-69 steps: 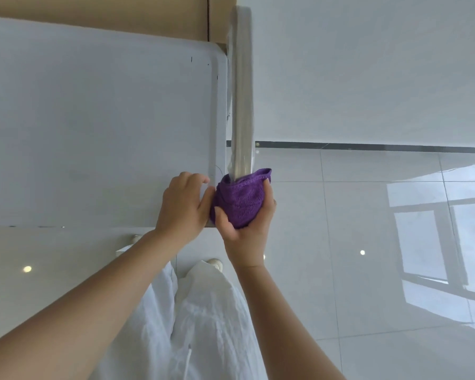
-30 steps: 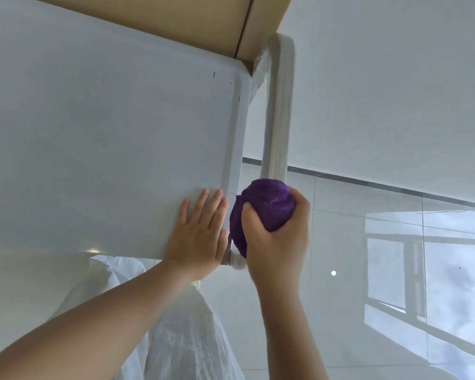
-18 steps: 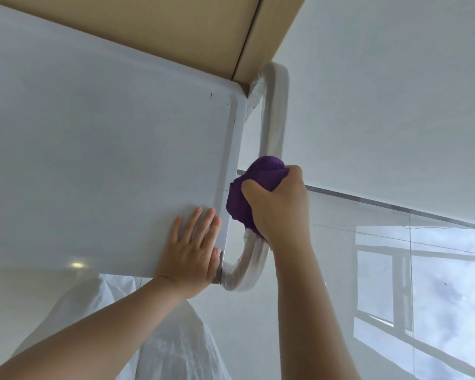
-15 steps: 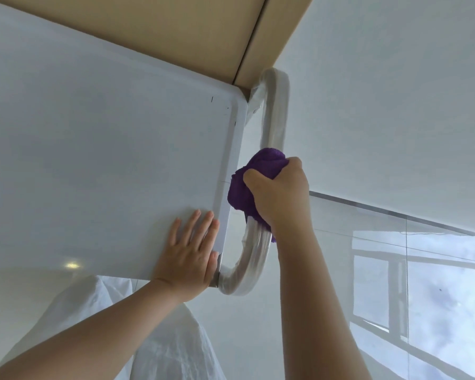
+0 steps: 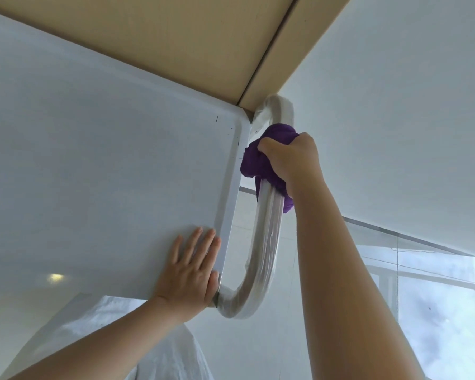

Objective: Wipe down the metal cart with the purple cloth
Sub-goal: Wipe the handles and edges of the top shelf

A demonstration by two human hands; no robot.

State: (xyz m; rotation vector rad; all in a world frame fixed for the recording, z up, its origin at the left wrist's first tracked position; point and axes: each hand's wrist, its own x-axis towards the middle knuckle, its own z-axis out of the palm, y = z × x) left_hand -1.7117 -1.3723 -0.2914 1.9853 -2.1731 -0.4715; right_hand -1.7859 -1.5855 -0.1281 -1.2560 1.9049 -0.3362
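Note:
The metal cart's flat top [image 5: 107,174] fills the left of the head view, with a curved tubular handle [image 5: 263,242] along its right edge. The purple cloth [image 5: 254,163] is bunched around the far part of that handle, near the far corner. My right hand [image 5: 291,160] grips the cloth, fingers curled round it and the tube. My left hand [image 5: 188,272] lies flat on the near right corner of the cart top, fingers straight.
A tan board or wall panel [image 5: 203,37] runs behind the cart's far edge. A white wall [image 5: 395,119] stands to the right. Glossy white floor tiles [image 5: 436,311] below reflect a window. My white garment [image 5: 107,338] hangs at the bottom.
My right hand has slid the purple cloth along the handle from its near bend toward the far corner. The left hand stays flat on the cart top.

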